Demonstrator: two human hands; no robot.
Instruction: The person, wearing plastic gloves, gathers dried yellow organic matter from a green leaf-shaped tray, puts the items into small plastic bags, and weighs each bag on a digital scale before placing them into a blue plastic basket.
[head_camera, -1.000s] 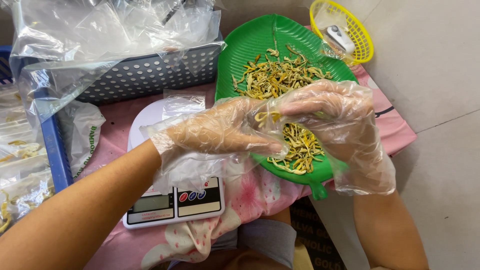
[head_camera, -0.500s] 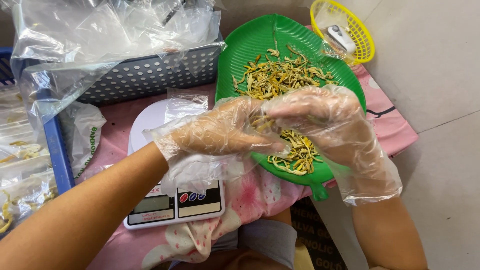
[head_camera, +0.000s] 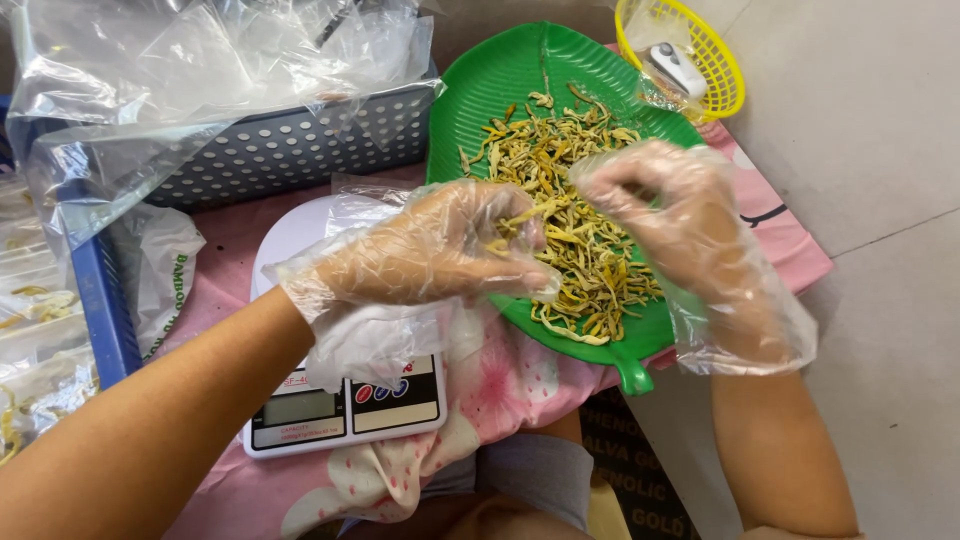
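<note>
**One head camera, looking steeply down at the table**

We have a single view here, worn on the person's head, and we're peering steeply down and slightly forward over both forearms. We sit close: the left hand (head_camera: 430, 250) and right hand (head_camera: 690, 230) fill the middle, forearms running off the bottom edge. The green tray (head_camera: 500, 90) sits straight ahead, the scale (head_camera: 345, 405) just under us, the grey basket (head_camera: 280, 150) at upper left, the yellow basket (head_camera: 725, 70) clipped by the top edge. Bare floor (head_camera: 880, 250) shows down our right side. No second view overlaps.
</note>
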